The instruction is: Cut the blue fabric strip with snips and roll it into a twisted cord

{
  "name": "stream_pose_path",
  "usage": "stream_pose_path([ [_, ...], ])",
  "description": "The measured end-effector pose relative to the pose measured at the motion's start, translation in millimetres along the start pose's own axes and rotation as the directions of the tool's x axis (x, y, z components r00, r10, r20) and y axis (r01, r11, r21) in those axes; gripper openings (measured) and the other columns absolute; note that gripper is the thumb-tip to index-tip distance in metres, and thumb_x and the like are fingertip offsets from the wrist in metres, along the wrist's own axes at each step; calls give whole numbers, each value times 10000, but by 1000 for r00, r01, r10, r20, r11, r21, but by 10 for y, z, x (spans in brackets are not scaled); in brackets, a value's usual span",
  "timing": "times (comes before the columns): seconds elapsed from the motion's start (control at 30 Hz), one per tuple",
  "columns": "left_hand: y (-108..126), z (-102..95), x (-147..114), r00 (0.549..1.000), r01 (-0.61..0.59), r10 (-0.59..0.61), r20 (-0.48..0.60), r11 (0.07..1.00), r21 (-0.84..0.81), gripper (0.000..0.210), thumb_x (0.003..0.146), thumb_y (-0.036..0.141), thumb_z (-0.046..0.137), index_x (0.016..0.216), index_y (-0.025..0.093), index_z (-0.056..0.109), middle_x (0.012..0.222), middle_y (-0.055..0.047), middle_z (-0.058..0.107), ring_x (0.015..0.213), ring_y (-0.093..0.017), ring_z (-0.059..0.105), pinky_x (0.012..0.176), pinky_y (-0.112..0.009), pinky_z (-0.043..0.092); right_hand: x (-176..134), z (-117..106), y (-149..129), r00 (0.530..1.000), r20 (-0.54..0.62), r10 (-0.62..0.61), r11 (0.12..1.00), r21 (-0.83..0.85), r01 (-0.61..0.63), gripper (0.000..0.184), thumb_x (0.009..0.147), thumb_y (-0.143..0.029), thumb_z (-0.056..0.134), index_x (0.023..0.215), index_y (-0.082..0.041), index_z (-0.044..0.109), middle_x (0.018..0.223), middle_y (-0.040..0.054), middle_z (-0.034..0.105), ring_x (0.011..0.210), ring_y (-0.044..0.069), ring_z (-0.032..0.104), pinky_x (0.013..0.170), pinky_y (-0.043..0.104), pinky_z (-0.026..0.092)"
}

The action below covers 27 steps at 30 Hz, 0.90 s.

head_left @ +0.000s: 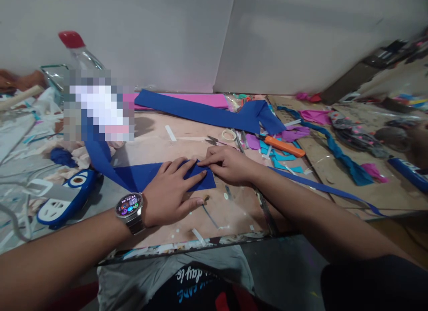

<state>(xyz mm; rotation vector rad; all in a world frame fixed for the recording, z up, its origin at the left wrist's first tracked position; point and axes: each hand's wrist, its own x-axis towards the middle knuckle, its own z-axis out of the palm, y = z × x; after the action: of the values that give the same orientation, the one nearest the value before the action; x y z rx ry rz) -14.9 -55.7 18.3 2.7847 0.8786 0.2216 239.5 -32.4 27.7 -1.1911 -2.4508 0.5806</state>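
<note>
Lying spread and open, the left hand (172, 193) presses the blue strip (143, 173) flat on the counter (150, 137). The right hand (227, 163) touches it near one end; whether that grip pinches or merely presses cannot be told. The strip looks light, soft and easily creased, best held by its edges.

At eight o'clock, I wear a smartwatch (129, 207) on my left arm (72, 253), its round dark face reading 10:16:24 above purple, blue and green icons, its case silver, its metal band (137, 225) linked. At four o'clock, a plain black sleeve (371, 284) ends on my right arm (310, 208); both forearms are bare. My dark shirt (207, 295), at six o'clock, carries white script, blue capitals and a red patch (222, 302), with grey cloth (117, 284) toward seven.
</note>
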Motion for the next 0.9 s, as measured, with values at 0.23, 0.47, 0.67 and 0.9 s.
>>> stream_pose_path([
  [0.23,3,-3,0,1000,2,-2,0,1000,12,692,994,695,416,1566,312,486,1659,-155,389,1499,-430,350,1147,-656,347,6,-14,22,1000,4,-6,1000,-13,6,375,915,-63,579,1143,-235,822,903,56,715,832,173,655,809,322,495],
  [0.47,1,3,-2,1000,7,-7,-1,1000,12,686,993,692,426,1567,322,484,1661,-141,393,1504,-421,350,1156,-654,342,11,-35,30,1000,28,-4,1000,-28,4,378,920,-66,576,1140,-251,821,902,52,710,817,164,636,809,318,492],
  [0.67,-11,0,-6,1000,-2,2,-19,1000,-14,707,992,701,423,1565,292,485,1662,-140,402,1502,-424,362,1152,-653,348,14,-51,17,999,34,2,999,-49,0,380,920,-51,574,1125,-249,825,924,65,718,848,178,648,837,334,498],
  [0.9,-13,-7,-1,1000,9,-10,-25,1000,-21,753,992,720,399,1571,244,466,1666,-125,409,1496,-400,383,1157,-629,358,21,-67,8,998,61,17,999,-43,-14,380,930,-60,566,1143,-246,821,935,65,715,858,175,652,859,334,505],
])
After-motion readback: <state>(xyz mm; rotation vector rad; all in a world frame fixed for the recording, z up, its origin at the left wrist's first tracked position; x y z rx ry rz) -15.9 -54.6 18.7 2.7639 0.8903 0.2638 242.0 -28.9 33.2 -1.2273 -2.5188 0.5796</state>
